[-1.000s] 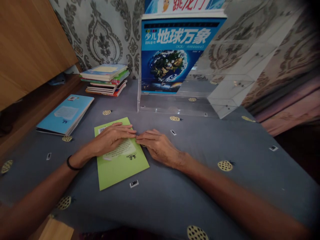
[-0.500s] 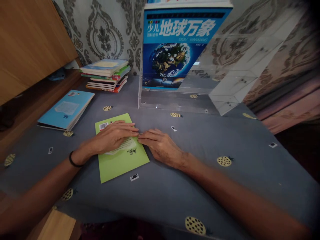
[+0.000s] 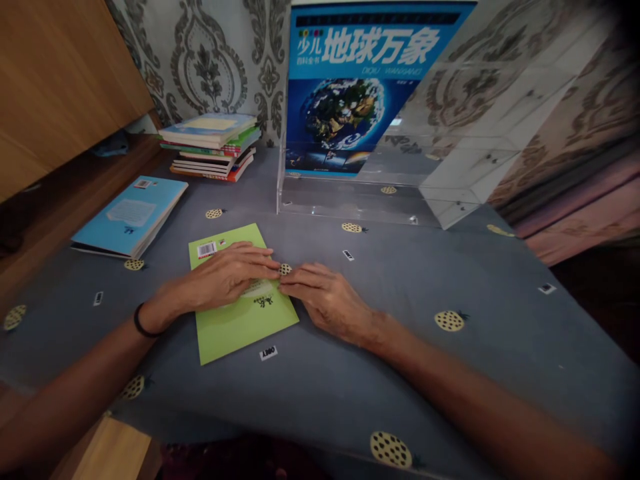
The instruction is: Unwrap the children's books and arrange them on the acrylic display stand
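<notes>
My left hand (image 3: 227,277) lies flat, palm down, fingers stretched out on the green booklet (image 3: 239,297), pressing on it but not gripping anything. My right hand (image 3: 325,300) rests flat too, open, on the grey cloth (image 3: 410,360) just beside the booklet's right edge, fingertips (image 3: 287,285) at that edge and almost meeting the left fingertips (whether they touch the booklet itself, I cannot tell). Booklet lies face down on the cloth in front of me, barcode at its top left corner, tilted a bit. A black band sits on my left wrist (image 3: 143,321). To the left, 1 light blue book (image 3: 131,217) lies flat, apart from the green one. Behind it, a stack of books (image 3: 213,145) near the wall. Straight ahead, a clear acrylic stand (image 3: 450,193) holds 1 big blue book (image 3: 350,93) upright.
</notes>
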Motion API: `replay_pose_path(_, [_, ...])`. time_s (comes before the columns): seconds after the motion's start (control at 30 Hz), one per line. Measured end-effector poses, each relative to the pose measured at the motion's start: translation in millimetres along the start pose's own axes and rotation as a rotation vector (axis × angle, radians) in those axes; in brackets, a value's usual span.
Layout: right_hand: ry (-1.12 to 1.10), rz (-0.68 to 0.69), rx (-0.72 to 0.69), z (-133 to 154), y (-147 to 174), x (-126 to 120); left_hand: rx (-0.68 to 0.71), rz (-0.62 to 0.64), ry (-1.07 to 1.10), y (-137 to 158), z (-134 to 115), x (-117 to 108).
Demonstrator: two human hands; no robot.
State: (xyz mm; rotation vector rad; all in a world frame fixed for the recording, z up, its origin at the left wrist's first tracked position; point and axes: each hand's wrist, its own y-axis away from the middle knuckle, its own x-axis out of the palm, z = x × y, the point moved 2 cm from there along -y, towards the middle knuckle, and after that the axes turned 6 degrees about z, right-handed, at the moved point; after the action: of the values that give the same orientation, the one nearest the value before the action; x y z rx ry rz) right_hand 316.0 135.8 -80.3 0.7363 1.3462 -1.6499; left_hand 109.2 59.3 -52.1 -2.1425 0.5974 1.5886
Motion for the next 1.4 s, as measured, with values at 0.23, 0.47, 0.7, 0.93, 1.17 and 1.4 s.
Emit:
replay_pose_path(0.23, [-0.023,-0.015,-0.009,7.4,8.7,-3.5,0.036,0.022,-0.037,-0.6,-5.7,3.0])
replay_pose_path(0.47, [-0.029,-0.038,-0.028,10.2,9.2,-6.2,0.028,0.039,-0.066,-1.5,-16.4,2.0])
replay_pose_path(0.7, [-0.033,-0.049,-0.038,18.4,14.1,-8.3,0.044,0.023,-0.021,4.6,-26.0,5.8])
replay_pose_path(0.93, [-0.035,-0.059,-0.045,19.7,15.2,-8.6,0.011,0.001,-0.036,5.1,-30.1,10.8])
replay_pose_path(1.17, [-0.017,-0.069,-0.037,26.2,20.4,-12.0,0.043,0.027,-0.049,9.0,-42.9,18.4])
replay_pose_path(1.4, [-0.059,-0.075,-0.015,26.8,22.6,-12.9,0.029,0.043,-0.086,12.6,-55.5,18.4])
